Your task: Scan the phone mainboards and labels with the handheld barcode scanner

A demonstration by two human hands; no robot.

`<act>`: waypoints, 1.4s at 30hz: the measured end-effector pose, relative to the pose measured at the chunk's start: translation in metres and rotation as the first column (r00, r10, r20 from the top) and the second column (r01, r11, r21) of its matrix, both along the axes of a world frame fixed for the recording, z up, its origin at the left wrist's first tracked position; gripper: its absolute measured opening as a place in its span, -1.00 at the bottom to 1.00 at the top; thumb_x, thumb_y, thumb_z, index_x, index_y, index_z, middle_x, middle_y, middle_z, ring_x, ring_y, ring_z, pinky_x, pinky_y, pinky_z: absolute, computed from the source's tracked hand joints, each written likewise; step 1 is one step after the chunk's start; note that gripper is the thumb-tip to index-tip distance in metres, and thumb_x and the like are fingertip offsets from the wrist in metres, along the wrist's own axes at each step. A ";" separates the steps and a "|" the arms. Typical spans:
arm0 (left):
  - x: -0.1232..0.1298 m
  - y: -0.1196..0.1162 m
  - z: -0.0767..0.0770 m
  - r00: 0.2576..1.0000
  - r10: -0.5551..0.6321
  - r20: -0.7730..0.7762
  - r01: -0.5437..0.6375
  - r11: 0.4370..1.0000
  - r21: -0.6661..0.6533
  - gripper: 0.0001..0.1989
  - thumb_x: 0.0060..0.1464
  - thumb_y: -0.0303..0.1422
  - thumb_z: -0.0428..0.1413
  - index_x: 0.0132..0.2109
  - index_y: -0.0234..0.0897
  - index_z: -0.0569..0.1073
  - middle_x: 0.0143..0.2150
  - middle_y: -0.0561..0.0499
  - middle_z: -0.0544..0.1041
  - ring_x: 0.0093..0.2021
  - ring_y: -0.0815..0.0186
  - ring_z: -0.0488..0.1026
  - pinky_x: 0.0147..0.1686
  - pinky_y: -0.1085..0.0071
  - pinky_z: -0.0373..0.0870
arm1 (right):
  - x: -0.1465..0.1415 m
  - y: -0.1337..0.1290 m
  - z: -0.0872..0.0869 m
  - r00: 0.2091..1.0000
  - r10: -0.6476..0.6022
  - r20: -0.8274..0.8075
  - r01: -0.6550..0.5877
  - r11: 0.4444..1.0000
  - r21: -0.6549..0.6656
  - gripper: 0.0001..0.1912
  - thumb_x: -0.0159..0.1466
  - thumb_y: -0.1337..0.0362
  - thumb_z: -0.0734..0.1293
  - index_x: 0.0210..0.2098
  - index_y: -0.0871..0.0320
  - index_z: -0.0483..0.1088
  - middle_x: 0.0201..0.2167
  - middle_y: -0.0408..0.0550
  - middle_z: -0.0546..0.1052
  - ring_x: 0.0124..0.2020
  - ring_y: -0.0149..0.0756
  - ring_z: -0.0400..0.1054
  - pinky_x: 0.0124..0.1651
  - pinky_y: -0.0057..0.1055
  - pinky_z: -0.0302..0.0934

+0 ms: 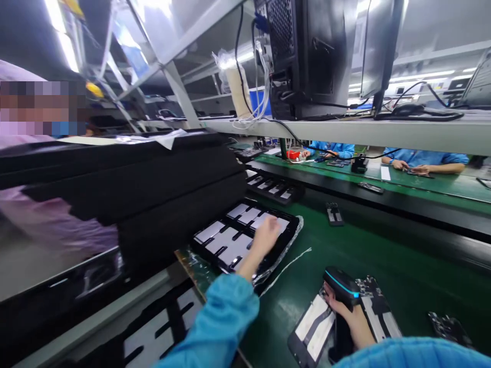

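Note:
Over a black tray (245, 241) of flat silvery pieces, my left hand (265, 236) reaches down at the right part, its fingers closed together; what they pinch, if anything, is too small to make out. My right hand (351, 317) is wrapped round a black handheld scanner (341, 285) with a blue light strip. Beneath the scanner, an open phone body (312, 327) lies tilted on the green bench (276, 317). Another phone body (378, 309) is just right of my right hand.
Tall black trays (172, 189) are stacked on the left, beside a person in pink (49, 214). More phone bodies (335, 214) lie on the bench. A shelf (345, 132) with computers crosses above. Across the line, people in blue work at a green bench.

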State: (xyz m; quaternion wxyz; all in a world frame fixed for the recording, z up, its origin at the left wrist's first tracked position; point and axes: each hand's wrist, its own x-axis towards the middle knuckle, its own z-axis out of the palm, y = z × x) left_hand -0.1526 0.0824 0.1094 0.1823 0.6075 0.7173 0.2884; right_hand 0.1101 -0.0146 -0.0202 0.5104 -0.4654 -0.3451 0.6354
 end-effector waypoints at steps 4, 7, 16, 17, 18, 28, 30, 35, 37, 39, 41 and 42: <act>-0.057 0.058 0.018 0.981 0.103 -0.162 -0.107 0.994 -0.016 -0.72 -0.09 -0.53 0.21 -0.17 -0.36 0.41 -0.13 -0.34 0.55 0.04 -0.14 0.49 0.04 0.03 0.37 | -0.003 0.004 0.009 0.997 -0.001 -0.081 -0.001 1.000 -0.020 -0.49 -0.14 0.02 0.57 -0.18 -0.02 0.62 -0.04 -0.02 0.65 0.19 0.22 0.36 0.36 0.08 0.08; -0.058 0.073 0.025 0.964 0.113 -0.240 -0.114 0.993 0.007 -0.76 -0.09 -0.60 0.18 -0.20 -0.42 0.41 -0.21 -0.36 0.55 -0.02 -0.15 0.52 0.01 0.05 0.36 | 0.000 -0.003 0.016 0.996 0.027 -0.080 -0.030 0.999 -0.027 -0.49 -0.08 0.03 0.55 -0.14 0.04 0.61 -0.03 0.04 0.64 0.18 0.21 0.36 0.37 0.07 0.03; 0.027 0.028 -0.013 0.943 -0.319 -0.092 0.327 0.939 0.106 -0.70 0.16 -0.31 0.11 0.03 -0.26 0.40 -0.49 0.12 0.46 -0.46 0.30 0.44 -0.38 0.44 0.32 | 0.001 -0.009 0.029 0.982 0.158 -0.101 -0.155 0.987 0.039 -0.69 -0.05 0.12 0.55 -0.33 0.10 0.59 -0.24 -0.05 0.62 -0.08 -0.03 0.42 0.14 -0.13 0.20; 0.036 0.021 -0.023 0.933 -0.358 -0.020 0.358 0.926 0.120 -0.69 0.16 -0.29 0.11 0.03 -0.27 0.40 -0.52 0.13 0.44 -0.50 0.30 0.42 -0.42 0.44 0.29 | 0.000 -0.009 0.028 0.981 0.161 -0.108 -0.158 0.987 0.033 -0.69 -0.05 0.12 0.54 -0.33 0.10 0.59 -0.26 -0.07 0.61 -0.11 -0.05 0.42 0.12 -0.14 0.21; 0.043 0.015 -0.031 0.928 -0.371 0.042 0.363 0.922 0.133 -0.69 0.15 -0.29 0.11 0.03 -0.28 0.40 -0.53 0.13 0.43 -0.53 0.30 0.40 -0.45 0.44 0.27 | -0.001 -0.009 0.027 0.980 0.163 -0.113 -0.161 0.987 0.026 -0.69 -0.05 0.12 0.54 -0.33 0.10 0.59 -0.29 -0.08 0.60 -0.14 -0.06 0.42 0.11 -0.13 0.20; 0.041 -0.007 -0.045 0.871 -0.422 0.250 0.417 0.906 0.074 -0.64 0.12 -0.28 0.14 0.06 -0.29 0.41 -0.33 0.04 0.50 -0.40 0.31 0.47 -0.38 0.42 0.36 | 0.002 -0.007 0.033 0.966 0.164 -0.202 -0.163 0.986 0.025 -0.71 -0.02 0.15 0.56 -0.32 0.13 0.59 -0.12 0.03 0.65 0.05 0.07 0.43 0.27 0.00 0.12; 0.046 -0.027 -0.057 0.773 -0.459 0.437 0.523 0.852 -0.029 -0.59 0.11 -0.28 0.16 0.10 -0.31 0.39 -0.23 -0.02 0.53 -0.36 0.29 0.49 -0.35 0.39 0.41 | 0.009 -0.002 0.034 0.965 0.124 -0.232 -0.120 0.992 0.029 -0.66 0.03 0.14 0.54 -0.22 0.13 0.59 -0.04 0.04 0.63 0.12 0.04 0.41 0.32 -0.02 0.10; 0.066 -0.077 -0.085 0.608 -0.569 0.555 0.719 0.690 -0.081 -0.67 0.10 -0.28 0.21 0.01 -0.28 0.51 -0.08 -0.09 0.47 -0.20 0.24 0.49 -0.20 0.32 0.49 | 0.025 0.005 0.032 0.966 0.065 -0.250 -0.070 0.997 -0.011 -0.65 0.10 0.14 0.52 -0.16 0.16 0.57 0.04 0.06 0.60 0.18 -0.02 0.38 0.36 -0.06 0.11; 0.064 -0.087 -0.088 0.640 -0.648 0.413 0.725 0.687 -0.044 -0.70 0.11 -0.29 0.21 0.00 -0.21 0.54 0.02 -0.12 0.43 -0.02 0.16 0.45 0.02 0.21 0.44 | 0.023 0.006 0.033 0.967 0.081 -0.240 -0.091 0.995 -0.030 -0.64 0.09 0.15 0.53 -0.15 0.16 0.57 0.04 0.06 0.60 0.18 -0.02 0.39 0.36 -0.06 0.11; 0.055 -0.099 -0.089 0.664 -0.691 0.287 0.730 0.682 -0.046 -0.69 0.12 -0.30 0.20 0.03 -0.12 0.55 0.17 -0.15 0.37 0.22 0.03 0.29 0.24 0.04 0.25 | 0.014 0.004 0.033 0.965 0.113 -0.235 -0.127 0.991 -0.043 -0.61 0.07 0.14 0.55 -0.14 0.16 0.57 0.04 0.07 0.60 0.17 -0.01 0.40 0.35 -0.05 0.12; 0.044 -0.119 -0.092 0.688 -0.686 0.238 0.716 0.695 -0.064 -0.64 0.14 -0.29 0.17 0.10 -0.07 0.52 0.35 -0.13 0.23 0.40 -0.07 0.05 0.35 -0.09 0.03 | 0.005 -0.003 0.034 0.966 0.134 -0.223 -0.149 0.988 -0.051 -0.61 0.05 0.14 0.57 -0.16 0.16 0.57 0.04 0.07 0.60 0.16 -0.01 0.39 0.35 -0.05 0.13; 0.042 -0.132 -0.095 0.720 -0.650 0.244 0.680 0.731 -0.057 -0.58 0.13 -0.27 0.17 0.15 -0.04 0.49 0.40 -0.09 0.17 0.44 -0.11 -0.05 0.37 -0.15 -0.06 | 0.004 -0.009 0.035 0.970 0.124 -0.207 -0.138 0.989 -0.053 -0.62 0.05 0.15 0.57 -0.17 0.16 0.56 0.03 0.06 0.60 0.16 -0.02 0.40 0.34 -0.04 0.14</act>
